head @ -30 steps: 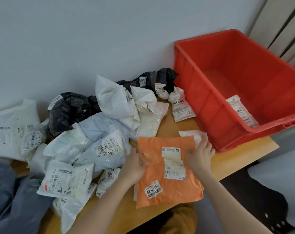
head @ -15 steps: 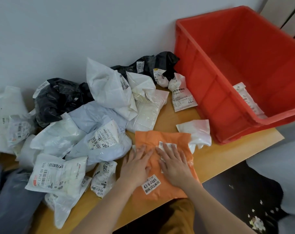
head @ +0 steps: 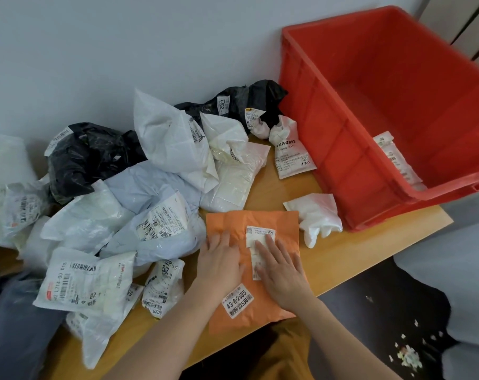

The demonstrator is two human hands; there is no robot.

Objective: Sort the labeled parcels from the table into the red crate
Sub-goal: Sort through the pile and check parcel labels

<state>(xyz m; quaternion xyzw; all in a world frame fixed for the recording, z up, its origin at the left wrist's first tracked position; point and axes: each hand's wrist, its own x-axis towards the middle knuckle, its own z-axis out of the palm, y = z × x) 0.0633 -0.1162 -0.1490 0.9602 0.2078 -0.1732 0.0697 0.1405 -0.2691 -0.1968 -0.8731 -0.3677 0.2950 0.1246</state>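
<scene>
Now both our hands lie flat on the bag instead of holding its sides.

We press the flat orange plastic mailer bag (head: pixel 271 223) down on the wooden table (head: pixel 375 242) near us. Our left hand (head: pixel 220 263) and right hand (head: pixel 281 272) have straight fingers on top and grip nothing. Our right fingers cover part of the white paper label (head: pixel 260 234). We think we are smoothing it to read it. The big red plastic crate (head: pixel 342 149) waits far right, with one white parcel (head: pixel 397 160) inside. Many bags are still on the table.

Glossy plastic red crate (head: pixel 342 149), matt wooden table (head: pixel 340 259)
</scene>
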